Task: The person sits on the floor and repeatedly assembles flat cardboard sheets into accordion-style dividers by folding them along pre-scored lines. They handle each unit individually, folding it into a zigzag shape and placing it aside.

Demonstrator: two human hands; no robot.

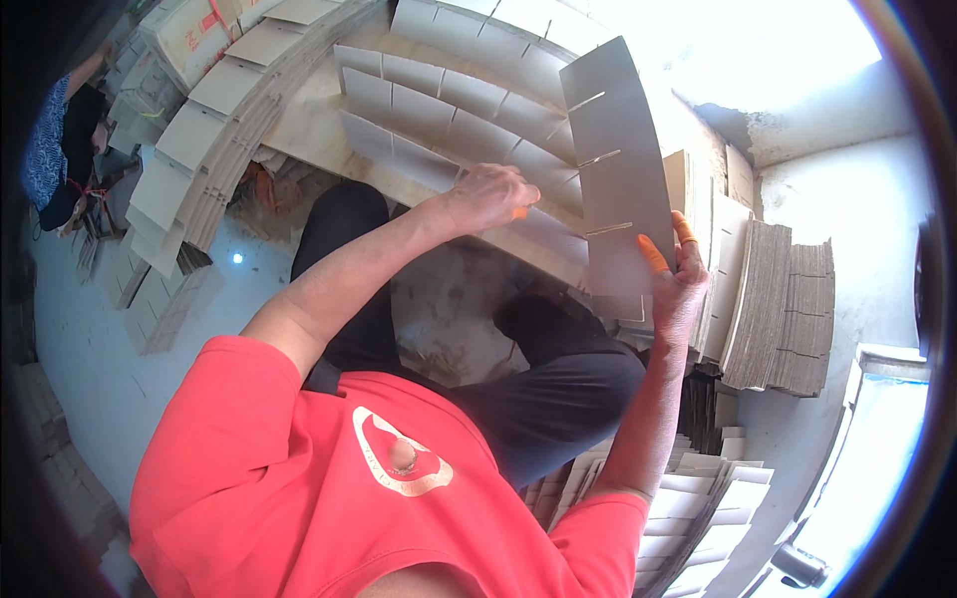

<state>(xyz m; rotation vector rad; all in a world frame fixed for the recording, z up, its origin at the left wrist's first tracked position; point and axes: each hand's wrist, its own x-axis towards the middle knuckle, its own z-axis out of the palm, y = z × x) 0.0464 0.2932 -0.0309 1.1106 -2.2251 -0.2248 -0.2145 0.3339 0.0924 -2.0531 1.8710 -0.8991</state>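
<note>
My right hand (681, 274) grips the lower right edge of a tall grey cardboard strip (623, 184) with several slots cut in from one side. Orange finger covers sit on its thumb and a fingertip. The strip is held nearly upright, slightly bowed. My left hand (490, 197) is closed, its fingers curled over the nearest row of standing slotted cardboard strips (389, 149); one finger has an orange cover. What lies within those fingers is hidden. More rows of standing strips (424, 112) run behind it on a wooden board (314, 140).
Stacks of slotted cardboard (179, 184) curve along the left. Thick bundles (783, 309) stand at the right by the wall, with more cardboard pieces (698, 518) at the lower right. A cardboard box (189, 45) sits at upper left, near another person (62, 149).
</note>
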